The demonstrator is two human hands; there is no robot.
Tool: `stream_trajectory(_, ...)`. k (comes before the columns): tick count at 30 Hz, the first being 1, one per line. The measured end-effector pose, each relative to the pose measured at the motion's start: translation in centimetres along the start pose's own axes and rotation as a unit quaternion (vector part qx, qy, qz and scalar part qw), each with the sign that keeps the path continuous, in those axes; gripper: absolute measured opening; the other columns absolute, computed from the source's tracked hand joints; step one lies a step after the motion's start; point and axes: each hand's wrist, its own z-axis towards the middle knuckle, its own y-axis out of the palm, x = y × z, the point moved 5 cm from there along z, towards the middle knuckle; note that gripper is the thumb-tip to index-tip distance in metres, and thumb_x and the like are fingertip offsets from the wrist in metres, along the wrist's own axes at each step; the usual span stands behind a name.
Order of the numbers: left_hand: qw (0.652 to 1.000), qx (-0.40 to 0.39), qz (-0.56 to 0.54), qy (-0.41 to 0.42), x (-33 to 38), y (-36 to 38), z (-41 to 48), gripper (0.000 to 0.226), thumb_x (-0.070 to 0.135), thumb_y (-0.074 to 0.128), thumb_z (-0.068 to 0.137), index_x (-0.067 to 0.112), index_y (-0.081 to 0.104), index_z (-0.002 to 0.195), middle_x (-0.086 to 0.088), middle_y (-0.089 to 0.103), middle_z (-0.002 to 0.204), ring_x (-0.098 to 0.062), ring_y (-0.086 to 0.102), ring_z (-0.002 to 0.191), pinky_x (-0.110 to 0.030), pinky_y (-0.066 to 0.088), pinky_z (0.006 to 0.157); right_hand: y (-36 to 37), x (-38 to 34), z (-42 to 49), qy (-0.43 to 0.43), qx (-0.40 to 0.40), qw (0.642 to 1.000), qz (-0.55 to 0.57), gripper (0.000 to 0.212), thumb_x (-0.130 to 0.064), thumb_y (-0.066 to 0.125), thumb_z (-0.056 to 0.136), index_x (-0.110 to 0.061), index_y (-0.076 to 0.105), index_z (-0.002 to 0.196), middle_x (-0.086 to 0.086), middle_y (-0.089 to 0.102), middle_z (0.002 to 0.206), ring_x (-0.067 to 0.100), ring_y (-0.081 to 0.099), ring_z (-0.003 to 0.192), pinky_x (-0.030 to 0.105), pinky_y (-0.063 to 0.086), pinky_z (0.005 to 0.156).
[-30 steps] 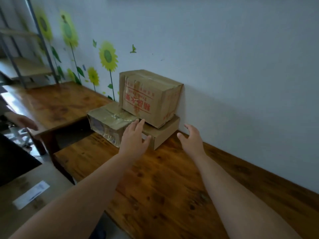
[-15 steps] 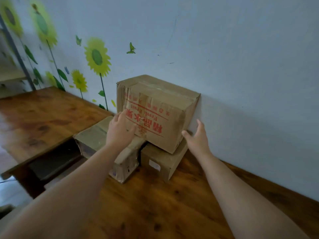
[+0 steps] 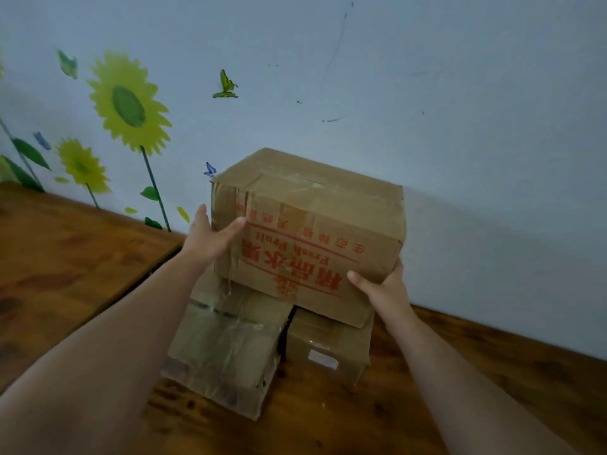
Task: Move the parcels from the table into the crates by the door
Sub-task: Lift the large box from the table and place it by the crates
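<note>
A large cardboard parcel with red print [image 3: 312, 224] sits on top of two smaller parcels against the wall. My left hand [image 3: 210, 239] grips its upper left edge, thumb across the printed front and fingers along the left side. My right hand [image 3: 386, 289] holds its lower right corner, thumb on the front and fingers round the right side. Below, a taped parcel [image 3: 226, 349] lies on the left and a smaller one with a white label [image 3: 328, 353] on the right. No crates are in view.
The parcels stand on a dark wooden table [image 3: 410, 415] pushed against a pale wall [image 3: 460, 159] with sunflower stickers [image 3: 128, 103]. A second wooden tabletop [image 3: 72, 257] adjoins on the left, with a dark gap between the two.
The view has come closer. Both hands went from hovering open near the top parcel to holding it, left hand at its left edge, right hand at its lower right corner.
</note>
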Motion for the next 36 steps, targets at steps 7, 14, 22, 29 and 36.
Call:
stream_trajectory(7, 0.995, -0.072, -0.061, 0.017, 0.1, 0.9, 0.0, 0.075, 0.042, 0.069, 0.081, 0.009, 0.029, 0.135, -0.007, 0.047, 0.131, -0.025, 0.047, 0.119, -0.044, 0.044, 0.099, -0.8, 0.0, -0.2, 0.017, -0.003, 1.0, 0.021, 0.091, -0.03, 0.083, 0.068, -0.027, 0.029, 0.142, -0.001, 0.052, 0.132, 0.023, 0.049, 0.124, 0.04, 0.043, 0.101)
stream_trajectory(14, 0.991, -0.076, -0.089, 0.063, 0.7, 0.6, -5.3, 0.057, 0.033, 0.063, 0.088, 0.011, 0.034, 0.131, 0.006, 0.047, 0.115, -0.012, 0.046, 0.105, -0.021, 0.043, 0.072, -4.7, -0.1, -4.0, -0.001, 0.013, 0.999, 0.037, 0.088, -0.036, 0.085, 0.063, -0.031, 0.037, 0.137, -0.008, 0.056, 0.121, 0.021, 0.054, 0.117, 0.046, 0.046, 0.099)
stream_trajectory(22, 0.979, -0.095, -0.137, 0.116, 4.7, 1.6, -16.4, 0.041, 0.019, 0.051, 0.096, 0.025, 0.037, 0.134, 0.009, 0.048, 0.123, -0.016, 0.046, 0.115, -0.036, 0.043, 0.087, -14.1, -0.4, -11.8, -0.047, 0.033, 0.994, 0.097, 0.1, -0.05, 0.079, 0.048, -0.03, 0.036, 0.137, -0.012, 0.055, 0.117, 0.016, 0.053, 0.111, 0.041, 0.048, 0.094)
stream_trajectory(29, 0.958, -0.154, -0.213, 0.111, 8.5, 5.0, -27.7, 0.042, 0.008, 0.046, 0.097, 0.017, 0.044, 0.138, 0.0, 0.055, 0.128, -0.019, 0.054, 0.112, -0.029, 0.047, 0.082, -25.3, 0.7, -19.0, -0.059, 0.054, 0.988, 0.133, 0.102, -0.048, 0.082, 0.046, -0.026, 0.036, 0.134, -0.002, 0.055, 0.121, 0.022, 0.056, 0.111, 0.045, 0.05, 0.091)
stream_trajectory(36, 0.958, -0.191, -0.198, 0.082, 8.7, 7.8, -35.2, 0.036, 0.014, 0.045, 0.098, 0.035, 0.05, 0.128, 0.008, 0.064, 0.112, -0.01, 0.058, 0.103, -0.029, 0.045, 0.077, -32.0, 2.5, -23.6, -0.025, 0.019, 0.99, 0.135, 0.103, -0.05, 0.08, 0.048, -0.037, 0.034, 0.138, -0.003, 0.057, 0.121, 0.02, 0.057, 0.109, 0.047, 0.05, 0.091)
